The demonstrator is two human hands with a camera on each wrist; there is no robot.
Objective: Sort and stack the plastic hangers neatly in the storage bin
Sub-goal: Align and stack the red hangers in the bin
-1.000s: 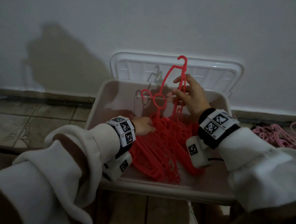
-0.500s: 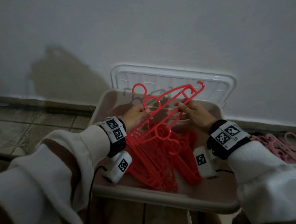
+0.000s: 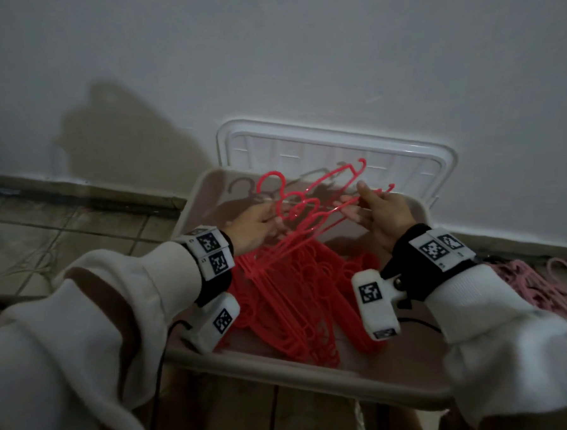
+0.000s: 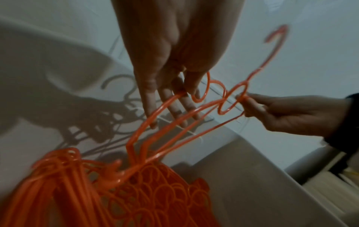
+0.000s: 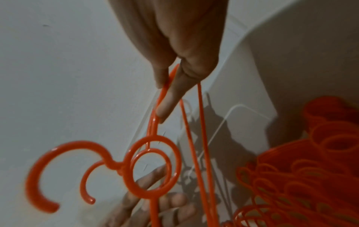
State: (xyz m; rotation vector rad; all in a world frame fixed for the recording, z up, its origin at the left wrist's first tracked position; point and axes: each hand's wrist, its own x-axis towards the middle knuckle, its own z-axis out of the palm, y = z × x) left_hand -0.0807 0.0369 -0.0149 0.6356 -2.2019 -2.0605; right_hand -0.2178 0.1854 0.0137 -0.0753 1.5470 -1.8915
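Two red plastic hangers (image 3: 308, 219) (image 4: 153, 116) (image 5: 77, 143) are held level above the far end of the pale storage bin (image 3: 283, 367), their rings and hooks nearly overlapping. My left hand (image 3: 259, 222) (image 4: 169, 69) pinches one shoulder between thumb and straight fingers. My right hand (image 3: 383, 209) (image 5: 174, 38) pinches the other shoulder with thumb and forefinger. Below them a pile of red hangers (image 3: 290, 300) (image 4: 136, 192) (image 5: 310, 169) lies in the bin, and the lower ends of the held hangers touch it.
The bin's white lid (image 3: 337, 146) leans against the wall behind the bin. A heap of pink hangers (image 3: 535, 287) lies on the tiled floor to the right. The room is dim and the hands cast shadows on the wall.
My right hand has tipped its upright hanger down to level. My left hand has risen from the pile and taken the other end. A second hanger now lies against the first.
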